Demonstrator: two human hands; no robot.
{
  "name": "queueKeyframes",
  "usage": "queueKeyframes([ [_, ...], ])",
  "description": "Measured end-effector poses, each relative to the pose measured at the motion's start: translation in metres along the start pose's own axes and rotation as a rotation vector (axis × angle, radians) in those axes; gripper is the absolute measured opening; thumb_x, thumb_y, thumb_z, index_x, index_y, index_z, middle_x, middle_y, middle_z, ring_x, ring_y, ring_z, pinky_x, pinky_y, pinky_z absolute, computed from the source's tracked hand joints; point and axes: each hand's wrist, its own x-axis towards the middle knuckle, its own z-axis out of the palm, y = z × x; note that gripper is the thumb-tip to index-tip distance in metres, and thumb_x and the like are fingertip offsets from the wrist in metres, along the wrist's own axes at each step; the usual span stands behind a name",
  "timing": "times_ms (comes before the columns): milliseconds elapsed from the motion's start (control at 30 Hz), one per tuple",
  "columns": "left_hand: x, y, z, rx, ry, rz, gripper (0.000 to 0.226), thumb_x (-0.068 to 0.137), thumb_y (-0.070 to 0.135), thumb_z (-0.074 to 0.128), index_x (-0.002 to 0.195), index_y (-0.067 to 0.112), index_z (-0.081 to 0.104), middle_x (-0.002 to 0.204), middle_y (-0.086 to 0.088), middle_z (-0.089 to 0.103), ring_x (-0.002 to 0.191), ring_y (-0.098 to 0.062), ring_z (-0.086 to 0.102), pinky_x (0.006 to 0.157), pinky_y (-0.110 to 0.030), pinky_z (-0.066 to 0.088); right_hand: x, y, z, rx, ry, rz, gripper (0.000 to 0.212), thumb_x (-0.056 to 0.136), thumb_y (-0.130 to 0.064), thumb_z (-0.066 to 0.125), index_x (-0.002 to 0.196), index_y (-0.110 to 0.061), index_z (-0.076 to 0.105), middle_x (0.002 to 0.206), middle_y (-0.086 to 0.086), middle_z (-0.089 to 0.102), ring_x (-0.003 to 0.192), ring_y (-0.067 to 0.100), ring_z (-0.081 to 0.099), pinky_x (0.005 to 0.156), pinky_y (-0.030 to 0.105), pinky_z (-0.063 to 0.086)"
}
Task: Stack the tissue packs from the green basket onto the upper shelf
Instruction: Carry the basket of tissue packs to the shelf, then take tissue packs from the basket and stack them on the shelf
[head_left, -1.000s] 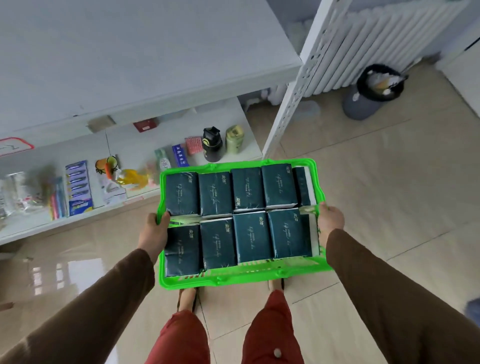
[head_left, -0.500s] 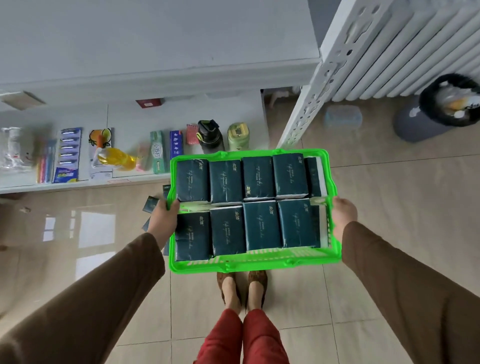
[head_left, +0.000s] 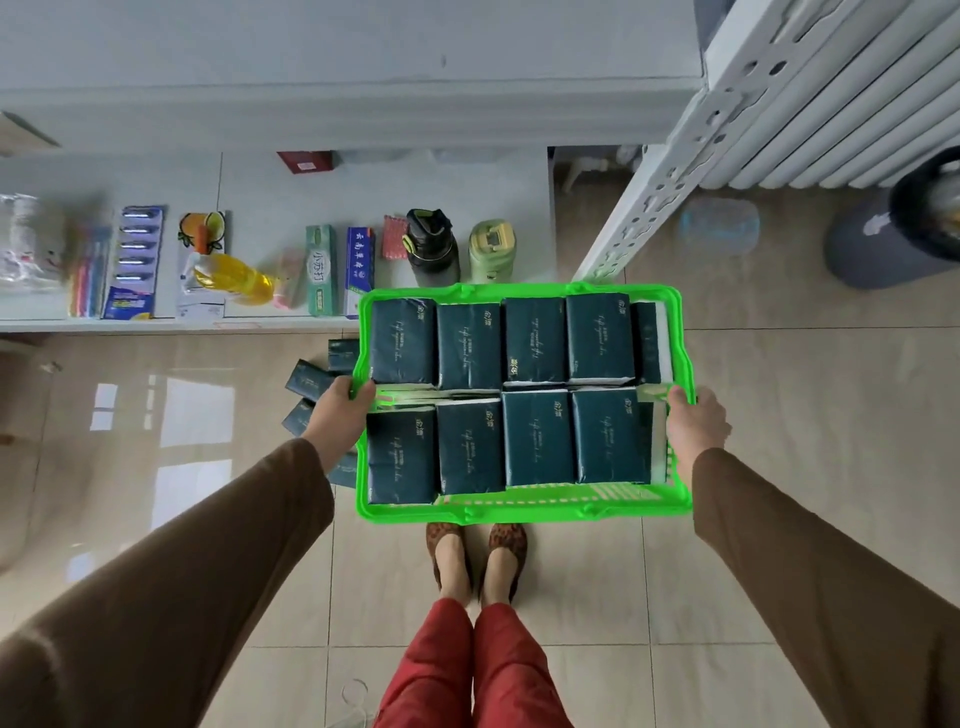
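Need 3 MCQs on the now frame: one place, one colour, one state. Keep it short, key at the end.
1. Where do the loose dark tissue packs lie?
A. on the floor left of the green basket
B. on the upper shelf
C. in the grey bin

2. What colour are the sleeves?
A. red
B. brown
C. white

3. How is the basket held?
A. resting on the floor
B. one hand only
C. both hands, one at each side

Key: 1 A, the packs lie on the tiles beside the left hand. 2 B, both forearms are in brown; the trousers are red. 3 C, the left hand and right hand grip opposite rims, and the basket hangs above the feet.
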Motion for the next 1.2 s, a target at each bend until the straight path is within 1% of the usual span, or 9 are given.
queueKeyframes([
  [133,-0.002,0.015,-0.016,0.186,0.085,0.189,0.052,0.097,0.034,0.057,0.141,0.009,0.043,0.132,-0.013,0.051,0.121,-0.031,0.048,0.102,-0.042,0.040,-0.045,-0.039,0.002,-0.003,0.210,-0.446,0.046,0.097,-0.013,0.057,0.140,0.001,0.049,0.139,0.023,0.052,0.130,0.041,0.043,0.111,0.043,0.028],
  [267,0.007,0.047,-0.030,0.416,0.106,0.514,0.067,0.090,0.033,0.067,0.147,0.017,0.035,0.144,-0.009,0.042,0.132,-0.029,0.038,0.110,-0.044,0.033,-0.098,-0.085,0.034,0.038,-0.017,-0.722,0.045,0.094,-0.014,0.062,0.137,-0.007,0.053,0.126,0.012,0.056,0.117,0.029,0.050,0.102,0.046,0.043],
  [367,0.020,0.074,-0.030,0.630,0.057,0.656,0.082,0.083,0.032,0.074,0.150,0.019,0.029,0.149,-0.006,0.039,0.136,-0.028,0.036,0.112,-0.046,0.034,-0.123,-0.113,0.069,-0.031,-0.197,-0.689,0.058,0.093,-0.024,0.066,0.145,-0.009,0.042,0.132,0.009,0.050,0.122,0.024,0.049,0.106,0.039,0.042],
  [533,0.038,0.098,-0.017,1.078,-0.042,0.936,0.094,0.069,0.013,0.078,0.150,0.023,0.029,0.145,-0.002,0.040,0.130,-0.026,0.042,0.102,-0.045,0.044,-0.139,-0.138,0.124,-0.297,-0.192,-0.533,0.081,0.085,-0.042,0.074,0.145,-0.006,0.033,0.137,0.012,0.042,0.126,0.028,0.042,0.107,0.034,0.035],
  [733,0.056,0.106,-0.007,1.179,-0.130,0.841,0.121,0.054,0.032,0.093,0.148,0.020,0.019,0.128,-0.005,0.053,0.113,-0.028,0.054,0.089,-0.043,0.048,-0.145,-0.138,0.155,-0.383,-0.125,-0.410,0.096,0.078,-0.041,0.081,0.150,-0.016,0.022,0.138,0.013,0.045,0.122,0.030,0.045,0.102,0.036,0.040],
  [900,0.064,0.107,-0.006,1.190,-0.187,0.804,0.126,0.052,0.037,0.094,0.148,0.021,0.013,0.125,-0.005,0.057,0.110,-0.030,0.054,0.093,-0.046,0.044,-0.140,-0.140,0.160,-0.436,-0.148,-0.358,0.130,0.074,-0.049,0.082,0.158,-0.014,-0.011,0.129,0.013,0.056,0.117,0.031,0.046,0.097,0.037,0.043],
  [967,0.063,0.110,-0.008,1.181,-0.165,0.834,0.131,0.054,0.043,0.092,0.151,0.021,0.007,0.117,-0.006,0.063,0.111,-0.030,0.050,0.095,-0.045,0.041,-0.136,-0.140,0.156,-0.368,-0.165,-0.301,0.126,0.072,-0.044,0.085,0.158,-0.011,-0.002,0.130,0.013,0.057,0.120,0.031,0.045,0.099,0.038,0.041],
  [1100,0.050,0.113,-0.026,1.016,-0.121,0.882,0.129,0.054,0.037,0.093,0.151,0.024,0.010,0.108,-0.008,0.065,0.105,-0.028,0.051,0.085,-0.043,0.045,-0.140,-0.137,0.142,-0.212,-0.127,-0.337,0.075,0.073,-0.042,0.083,0.129,-0.009,0.046,0.127,0.011,0.057,0.120,0.033,0.045,0.099,0.042,0.039],
  [1200,0.032,0.115,-0.050,1.028,-0.144,0.844,0.099,0.066,0.037,0.088,0.147,0.024,0.032,0.120,-0.006,0.057,0.112,-0.027,0.049,0.081,-0.043,0.051,-0.156,-0.139,0.127,0.005,-0.230,-0.309,0.063,0.075,-0.035,0.082,0.122,-0.009,0.050,0.121,0.014,0.053,0.114,0.035,0.048,0.097,0.043,0.044],
])
